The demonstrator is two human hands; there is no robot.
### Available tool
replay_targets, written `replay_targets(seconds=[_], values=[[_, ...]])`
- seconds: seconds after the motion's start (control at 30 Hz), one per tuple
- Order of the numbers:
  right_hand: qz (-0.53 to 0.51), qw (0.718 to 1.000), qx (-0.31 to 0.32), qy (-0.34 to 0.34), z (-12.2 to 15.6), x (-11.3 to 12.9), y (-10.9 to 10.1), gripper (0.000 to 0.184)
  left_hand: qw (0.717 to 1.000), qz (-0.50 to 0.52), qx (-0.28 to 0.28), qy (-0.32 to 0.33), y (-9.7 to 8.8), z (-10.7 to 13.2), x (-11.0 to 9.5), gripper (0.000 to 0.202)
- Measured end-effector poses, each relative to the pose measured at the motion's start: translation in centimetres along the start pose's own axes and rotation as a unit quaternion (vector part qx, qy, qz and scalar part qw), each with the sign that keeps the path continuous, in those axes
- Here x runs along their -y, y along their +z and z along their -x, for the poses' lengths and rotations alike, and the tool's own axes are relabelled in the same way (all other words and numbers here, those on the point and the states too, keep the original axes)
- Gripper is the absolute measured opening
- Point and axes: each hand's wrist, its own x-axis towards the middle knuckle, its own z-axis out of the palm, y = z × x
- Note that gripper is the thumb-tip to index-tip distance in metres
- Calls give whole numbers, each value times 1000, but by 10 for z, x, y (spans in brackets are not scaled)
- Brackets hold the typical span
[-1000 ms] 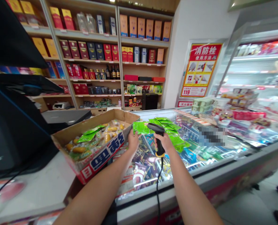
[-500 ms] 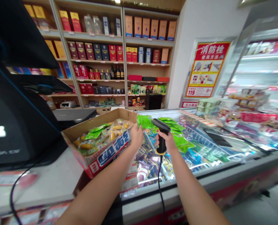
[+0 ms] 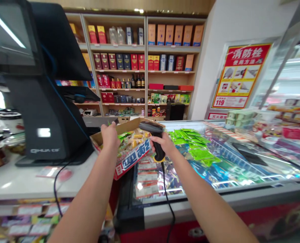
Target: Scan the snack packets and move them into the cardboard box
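My right hand (image 3: 165, 142) is wrapped round the handle of a black barcode scanner (image 3: 151, 127), whose cable hangs down over the freezer's front edge. The scanner head points left, above the right end of an open cardboard box (image 3: 132, 160). My left hand (image 3: 110, 135) is closed over the left part of that box. A sliver of a green packet (image 3: 109, 123) shows at its fingertips; the rest is hidden. Inside the box lie yellow wrapped snacks (image 3: 137, 135) and another green packet (image 3: 124, 135). Several green packets (image 3: 190, 136) are spread on the glass-topped freezer to the right.
A black checkout terminal (image 3: 46, 111) stands on the white counter (image 3: 20, 182) at left. The freezer (image 3: 215, 199) runs along the right, with a black flat object (image 3: 249, 153) and egg cartons (image 3: 241, 116) on it. Shelves of boxed bottles (image 3: 137, 62) line the back.
My left hand has moved left with the green packet, from beside the scanner to over the box. The scanner has shifted left in my right hand. The view has turned left.
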Motion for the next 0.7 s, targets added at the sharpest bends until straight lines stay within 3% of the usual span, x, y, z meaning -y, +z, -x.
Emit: replay_targets(seconds=[0.1, 0.13, 0.2, 0.27, 0.33, 0.43, 0.5, 0.57, 0.7], values=[[-8, 1000, -13, -3, 1, -4, -2, 26, 976, -82, -36, 201, -19, 13, -3, 39], [-12, 1000, -28, -2, 3, -5, -6, 26, 960, -95, -11, 264, -21, 23, -2, 40], [-21, 998, -62, 3, 8, -8, -21, 29, 926, -124, 100, 344, -16, 48, 6, 33], [-28, 995, -91, 0, 14, -13, -40, 30, 878, -194, 257, 355, -1, 74, 21, 29], [-35, 991, -125, -14, 21, -19, -60, 31, 797, -331, 386, 325, 17, 97, 43, 30], [-51, 980, -190, -12, 32, -33, -84, 31, 646, -535, 475, 265, 37, 122, 75, 31], [-67, 973, -223, -5, 38, -43, -93, 31, 594, -590, 489, 244, 42, 131, 91, 30], [-70, 968, -242, 3, 42, -51, -98, 30, 603, -595, 481, 225, 41, 136, 101, 28], [-55, 968, -246, 11, 46, -59, -100, 29, 687, -537, 461, 165, 35, 130, 118, 29]])
